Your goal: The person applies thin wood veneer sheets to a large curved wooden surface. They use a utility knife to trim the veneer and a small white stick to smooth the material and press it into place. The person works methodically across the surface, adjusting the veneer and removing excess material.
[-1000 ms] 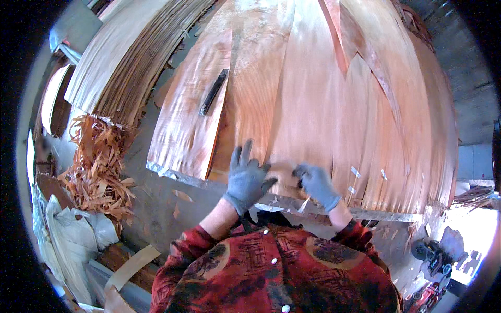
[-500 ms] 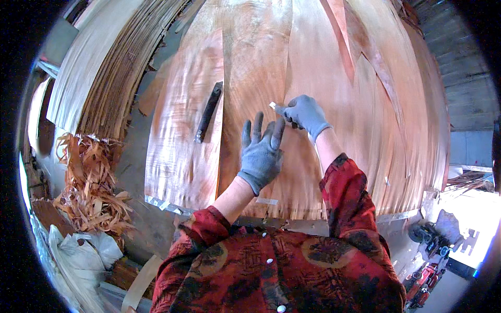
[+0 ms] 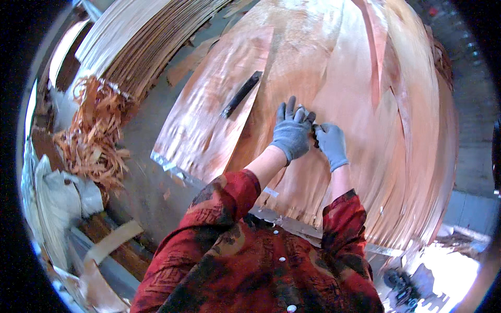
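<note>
Thin reddish-brown wood veneer sheets (image 3: 360, 151) lie spread beneath my hands, with overlapping edges and seams. My left hand (image 3: 291, 138), in a grey glove, rests on them with its fingers stretched out and apart. Close by its fingertips on the right is my right hand (image 3: 331, 145), also gloved, its fingers curled together near a seam. What those fingers hold, if anything, is hidden. A small pale bit shows among the left fingers, too small to make out. A dark, narrow bar (image 3: 241, 95) lies on the left sheet.
Stacked veneer (image 3: 151, 44) stands at the far left, above a heap of curly wood strips (image 3: 94, 138). White plastic sheeting (image 3: 65, 201) and a curved pale strip (image 3: 112, 242) lie at the lower left. Dark machinery (image 3: 402, 287) stands at the lower right.
My view has turned, so the sheets appear slanted. My right hand, which held a small white piece of tape, has come down beside the left; the tape no longer shows in its fingers.
</note>
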Action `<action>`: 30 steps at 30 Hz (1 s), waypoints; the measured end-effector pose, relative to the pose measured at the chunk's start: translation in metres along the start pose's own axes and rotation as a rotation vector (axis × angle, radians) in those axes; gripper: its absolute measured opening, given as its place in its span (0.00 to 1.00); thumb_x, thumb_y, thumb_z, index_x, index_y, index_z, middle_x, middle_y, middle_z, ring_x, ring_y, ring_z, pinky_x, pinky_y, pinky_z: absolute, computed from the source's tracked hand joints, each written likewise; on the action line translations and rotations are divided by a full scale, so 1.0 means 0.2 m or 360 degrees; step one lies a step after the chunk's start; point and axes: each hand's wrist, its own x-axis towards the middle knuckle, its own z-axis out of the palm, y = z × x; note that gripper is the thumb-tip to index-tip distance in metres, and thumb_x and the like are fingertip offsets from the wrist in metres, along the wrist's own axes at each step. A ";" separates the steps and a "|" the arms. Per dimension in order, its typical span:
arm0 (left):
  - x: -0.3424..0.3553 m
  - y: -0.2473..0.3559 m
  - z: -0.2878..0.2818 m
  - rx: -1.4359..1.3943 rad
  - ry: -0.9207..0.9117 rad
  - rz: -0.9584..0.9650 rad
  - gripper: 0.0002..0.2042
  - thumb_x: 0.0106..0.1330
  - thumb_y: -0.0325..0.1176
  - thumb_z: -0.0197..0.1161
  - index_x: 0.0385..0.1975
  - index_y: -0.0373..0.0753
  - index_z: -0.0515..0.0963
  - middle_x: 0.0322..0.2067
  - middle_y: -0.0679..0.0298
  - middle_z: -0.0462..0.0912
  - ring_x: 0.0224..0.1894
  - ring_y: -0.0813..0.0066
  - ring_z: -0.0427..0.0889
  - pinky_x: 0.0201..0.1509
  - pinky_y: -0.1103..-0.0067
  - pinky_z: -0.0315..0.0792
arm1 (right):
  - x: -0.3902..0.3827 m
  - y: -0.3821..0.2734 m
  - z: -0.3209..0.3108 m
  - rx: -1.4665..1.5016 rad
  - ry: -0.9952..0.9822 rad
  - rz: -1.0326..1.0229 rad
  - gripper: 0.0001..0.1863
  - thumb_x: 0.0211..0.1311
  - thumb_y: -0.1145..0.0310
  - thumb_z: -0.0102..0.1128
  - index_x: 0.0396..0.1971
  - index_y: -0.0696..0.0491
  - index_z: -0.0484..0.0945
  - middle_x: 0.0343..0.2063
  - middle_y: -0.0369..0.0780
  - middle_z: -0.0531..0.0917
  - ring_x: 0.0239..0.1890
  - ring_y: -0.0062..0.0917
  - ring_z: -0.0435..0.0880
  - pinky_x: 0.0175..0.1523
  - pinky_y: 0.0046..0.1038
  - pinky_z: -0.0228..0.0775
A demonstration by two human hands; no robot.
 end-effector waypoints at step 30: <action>-1.19 -0.48 -0.34 -0.0189 0.0614 -0.0383 0.39 0.44 0.20 0.61 0.63 0.39 0.57 0.59 0.55 0.63 0.63 0.47 0.57 0.65 0.59 0.53 | -0.53 -0.66 0.50 0.0123 -0.1000 -0.0668 0.13 0.53 0.61 0.53 0.27 0.56 0.80 0.25 0.46 0.82 0.28 0.39 0.82 0.33 0.37 0.73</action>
